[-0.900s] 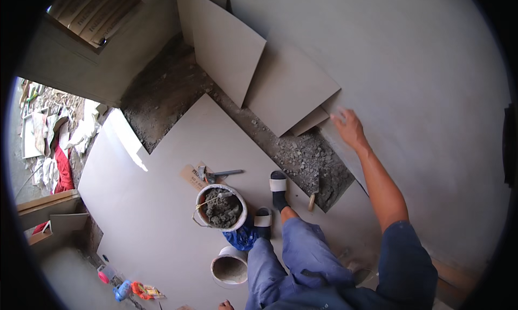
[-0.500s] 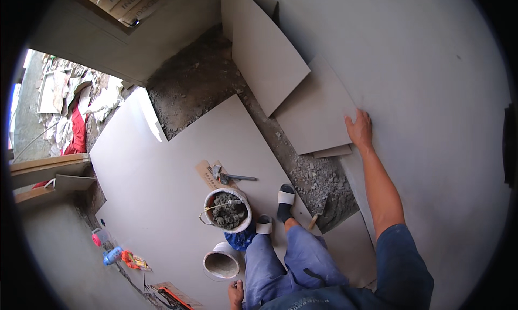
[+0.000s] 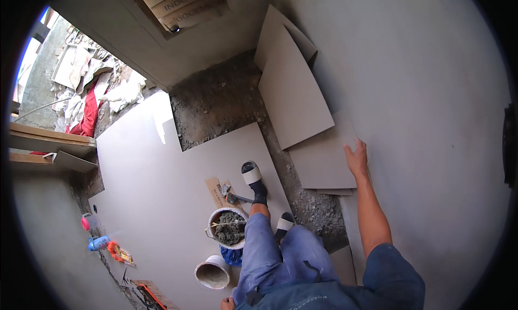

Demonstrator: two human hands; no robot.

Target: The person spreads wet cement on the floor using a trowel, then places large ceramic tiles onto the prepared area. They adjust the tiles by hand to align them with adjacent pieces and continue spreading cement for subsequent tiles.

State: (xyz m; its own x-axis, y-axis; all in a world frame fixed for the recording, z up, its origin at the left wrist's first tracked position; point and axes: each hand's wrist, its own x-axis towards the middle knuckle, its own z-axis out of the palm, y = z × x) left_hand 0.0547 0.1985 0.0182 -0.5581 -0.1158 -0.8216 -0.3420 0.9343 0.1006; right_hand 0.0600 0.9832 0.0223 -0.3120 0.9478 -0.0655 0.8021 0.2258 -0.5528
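Leaning against the wall (image 3: pixel 426 121) in the head view, a tile (image 3: pixel 325 163) is overlapped at its edge by the right hand (image 3: pixel 357 159), fingers spread; touch cannot be confirmed. The left hand (image 3: pixel 227 303) is cut off, its state unclear. Floor tiles (image 3: pixel 145 186) are laid; a rubble strip (image 3: pixel 318 208) is left uncovered.

part-tiled floor (image 3: pixel 145 196) | leaning panels (image 3: pixel 297 99) | grey-mix bucket (image 3: pixel 226 209) | white bucket (image 3: pixel 222 264) | cardboard (image 3: pixel 213 190)
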